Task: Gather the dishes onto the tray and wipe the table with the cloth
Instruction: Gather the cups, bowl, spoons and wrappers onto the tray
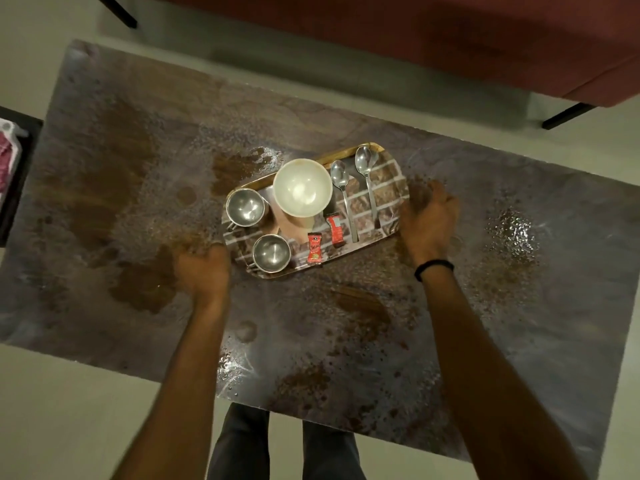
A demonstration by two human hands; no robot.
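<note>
Tray point(385, 192) sits at table point(104, 174) centre, carrying white bowl point(302, 187), steel cups point(245, 206), spoons point(341, 188) and sachets point(314, 249). Left hand point(204, 270) grips its edge at 8 o'clock, fingers curled. Right hand point(429, 221) grips at 3 o'clock. Table surface wet, stained.

Forearms outstretched, left hand point(204, 268) and right hand point(429, 220) in curled grips on opposite tray point(386, 187) ends.

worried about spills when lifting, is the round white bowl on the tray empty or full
Empty: the round white bowl sits upright on the patterned rectangular tray, and its pale inside shows bare down to the bottom.
</note>
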